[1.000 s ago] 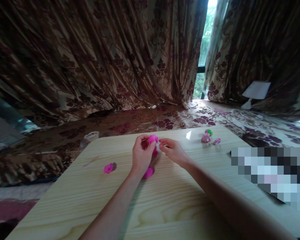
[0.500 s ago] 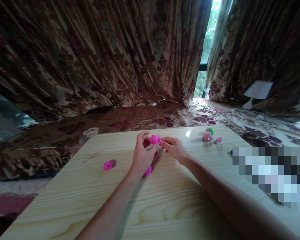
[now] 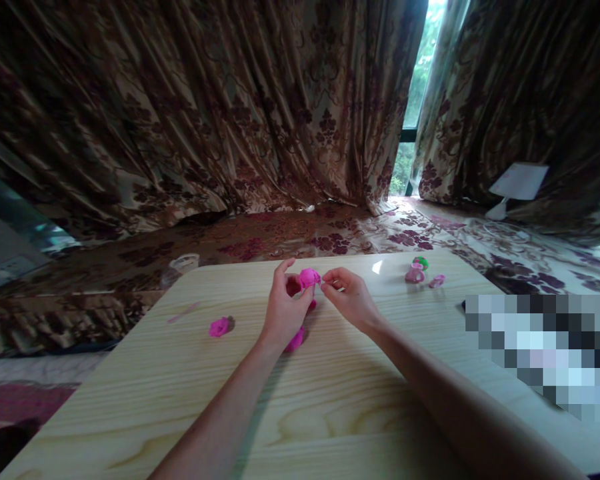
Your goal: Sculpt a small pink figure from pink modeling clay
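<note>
A rounded lump of bright pink modelling clay (image 3: 309,277) is held above the table, with my left hand (image 3: 286,303) closed around its left and lower side. The thumb presses its front, while the left index finger points up. From the right, my right hand (image 3: 349,297) pinches at the lump's edge with thumb and index fingertips. More pink clay (image 3: 295,340) lies on the table, partly hidden behind my left wrist. To the left sits a separate crumpled pink clay piece (image 3: 219,327).
A thin pinkish stick (image 3: 184,312) lies on the left of the wooden table (image 3: 330,420). At the back right are a pink pot-like toy (image 3: 415,273), a green piece (image 3: 421,262) and a small pink piece (image 3: 437,281). Beyond stand a clear container (image 3: 181,265) and a lamp (image 3: 517,183).
My right fingertips have shifted slightly up at the lump's right edge. The left index finger has straightened upward. The lump stays in my left hand.
</note>
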The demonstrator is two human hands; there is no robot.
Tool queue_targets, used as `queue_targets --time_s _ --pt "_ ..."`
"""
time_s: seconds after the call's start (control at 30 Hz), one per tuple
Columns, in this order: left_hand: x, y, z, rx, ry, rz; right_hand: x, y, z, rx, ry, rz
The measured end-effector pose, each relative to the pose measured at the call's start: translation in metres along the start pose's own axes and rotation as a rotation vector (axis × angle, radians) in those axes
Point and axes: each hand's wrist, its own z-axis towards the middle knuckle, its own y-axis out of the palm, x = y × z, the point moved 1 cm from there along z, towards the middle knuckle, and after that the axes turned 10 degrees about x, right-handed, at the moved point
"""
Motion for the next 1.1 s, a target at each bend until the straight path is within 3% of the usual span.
queue_targets --time_s 0.17,0.3,0.53,0.67,0.8,0.97,1.1 --pt "0.004 0.000 -0.001 0.011 0.013 0.010 -0.001 0.005 -0.006 0.048 -0.060 -0.249" --pt "0.005 -0.001 -0.002 0.005 0.005 0.007 0.001 0.005 -0.005 0.038 -0.100 -0.275" --pt "-0.001 -0.003 -0.001 -0.007 -0.009 -0.017 0.004 -0.004 -0.006 0.063 -0.086 -0.189" --pt "-0.001 -0.004 0.000 -0.013 -0.015 0.005 0.008 -0.004 -0.011 -0.015 -0.076 -0.159" --pt "0.002 -0.005 -0.002 -0.016 -0.012 0.012 0.004 0.010 -0.015 -0.131 -0.129 -0.069" --pt "0.007 -0.011 0.000 -0.036 0.015 -0.022 0.003 0.026 -0.005 -0.170 0.019 0.119" --pt "0.009 -0.024 0.010 0.032 0.016 0.029 -0.002 0.019 0.003 -0.230 0.102 0.248"
